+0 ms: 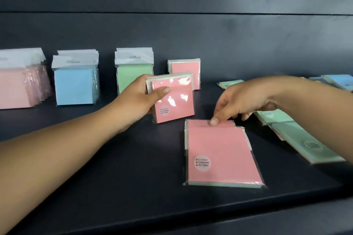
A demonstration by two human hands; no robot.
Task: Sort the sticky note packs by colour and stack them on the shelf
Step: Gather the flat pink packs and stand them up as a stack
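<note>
Mid-sort, pink packs in hand. My left hand (pixel 140 97) grips pink pack (pixel 172 99) upright, thumb across front, bottom edge near shelf (pixel 114 168) — just ahead of upright pink pack (pixel 186 71) at back. My right hand (pixel 238 101) reaches down, fingertips (pixel 214 121) pressing top edge of flat pink pack (pixel 219 153); not lifted, grasp not closed as far as I see. Next move, I judge: pinch that edge, raise pack, join it to pink group. Blue stack (pixel 75 84), green stack (pixel 133 74), pale pink stack (pixel 19 86) stand left; loose green packs (pixel 298 135) lie right, unsorted.
</note>
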